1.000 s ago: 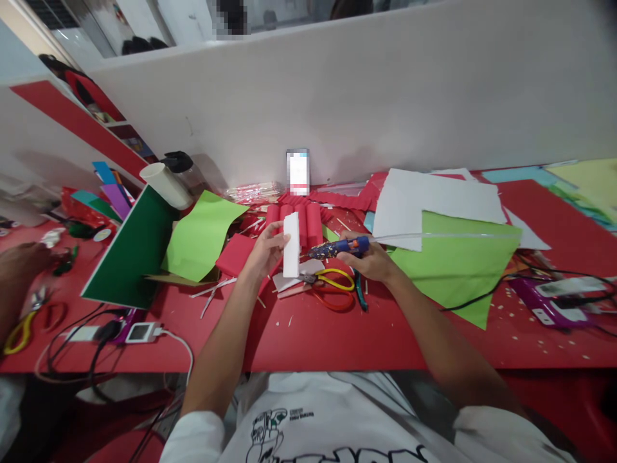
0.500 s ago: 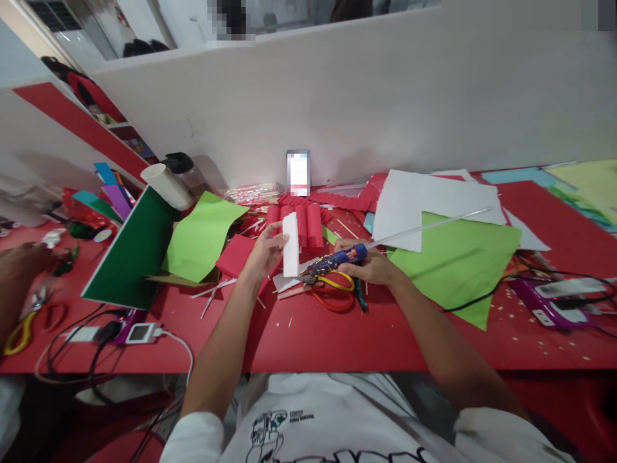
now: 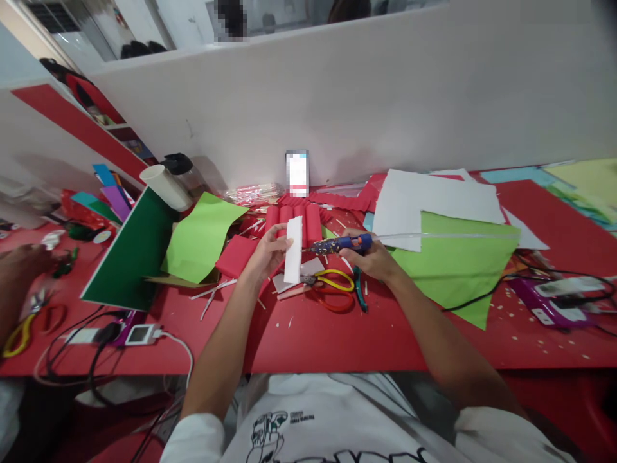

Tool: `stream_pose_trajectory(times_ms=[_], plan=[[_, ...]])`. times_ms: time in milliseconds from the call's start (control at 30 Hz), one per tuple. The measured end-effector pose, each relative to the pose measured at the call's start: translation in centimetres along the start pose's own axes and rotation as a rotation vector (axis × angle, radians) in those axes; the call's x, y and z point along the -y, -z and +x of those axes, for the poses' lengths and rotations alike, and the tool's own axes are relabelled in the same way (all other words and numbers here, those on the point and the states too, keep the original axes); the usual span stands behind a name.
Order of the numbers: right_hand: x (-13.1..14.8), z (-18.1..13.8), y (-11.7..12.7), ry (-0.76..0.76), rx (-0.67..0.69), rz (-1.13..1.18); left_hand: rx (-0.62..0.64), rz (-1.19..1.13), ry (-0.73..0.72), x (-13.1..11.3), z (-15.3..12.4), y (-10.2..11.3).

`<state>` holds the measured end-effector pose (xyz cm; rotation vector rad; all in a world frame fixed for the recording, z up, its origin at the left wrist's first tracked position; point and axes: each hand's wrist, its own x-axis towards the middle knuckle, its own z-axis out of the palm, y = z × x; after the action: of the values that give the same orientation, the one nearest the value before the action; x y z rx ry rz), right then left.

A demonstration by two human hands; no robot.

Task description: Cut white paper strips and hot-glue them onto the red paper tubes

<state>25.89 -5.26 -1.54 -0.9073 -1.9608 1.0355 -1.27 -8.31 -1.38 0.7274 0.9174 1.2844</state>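
Note:
My left hand (image 3: 268, 251) pinches a white paper strip (image 3: 294, 251) upright between thumb and fingers. In my right hand (image 3: 375, 257) is a blue glue gun (image 3: 343, 244), closed in the grip, with a long clear glue stick (image 3: 448, 235) jutting out to the right. The gun's nozzle end points left at the strip's right edge; whether it touches cannot be made out. Behind the strip stand several red paper rolls (image 3: 313, 224) side by side. Below the gun lie scissors with yellow and red handles (image 3: 339, 280) and a teal-handled tool (image 3: 359, 290).
A lit phone (image 3: 297, 173) leans against the partition. Green paper (image 3: 205, 238), a dark green board (image 3: 130, 257) and a purple power strip (image 3: 130, 321) are at left. White sheets (image 3: 436, 196) and another power strip (image 3: 549, 308) lie right. At far left is another person's hand (image 3: 24, 267).
The glue gun has been raised and levelled, and its glue stick now lies nearly horizontal. The paper strip has shifted slightly right and down and leans a little more.

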Motion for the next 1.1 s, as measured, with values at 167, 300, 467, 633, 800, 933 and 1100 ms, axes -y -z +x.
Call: stream_pose_trajectory(times_ms=[167,300,467,633,800,933,1100], plan=[[-0.06,0.08,0.12,0.000,-0.091,-0.006,0.051,0.033,0.024,0.03,-0.09,-0.12],[-0.27,0.16,0.13,-0.003,-0.137,-0.006,0.065,0.055,0.034,0.03,-0.12,-0.18],[-0.13,0.18,0.16,0.019,-0.150,-0.029,0.053,0.050,0.035,0.01,-0.16,-0.23],[0.27,0.10,0.29,0.025,-0.108,-0.032,0.060,0.054,0.036,-0.01,-0.17,-0.24],[0.31,0.14,0.27,0.024,-0.106,-0.047,0.062,0.059,0.041,-0.02,-0.26,-0.29],[0.14,0.22,0.16,0.017,-0.173,-0.040,0.073,0.064,0.046,0.04,-0.32,-0.31],[0.13,0.27,0.06,-0.008,-0.242,-0.035,0.104,0.079,0.056,0.06,-0.25,-0.22]])
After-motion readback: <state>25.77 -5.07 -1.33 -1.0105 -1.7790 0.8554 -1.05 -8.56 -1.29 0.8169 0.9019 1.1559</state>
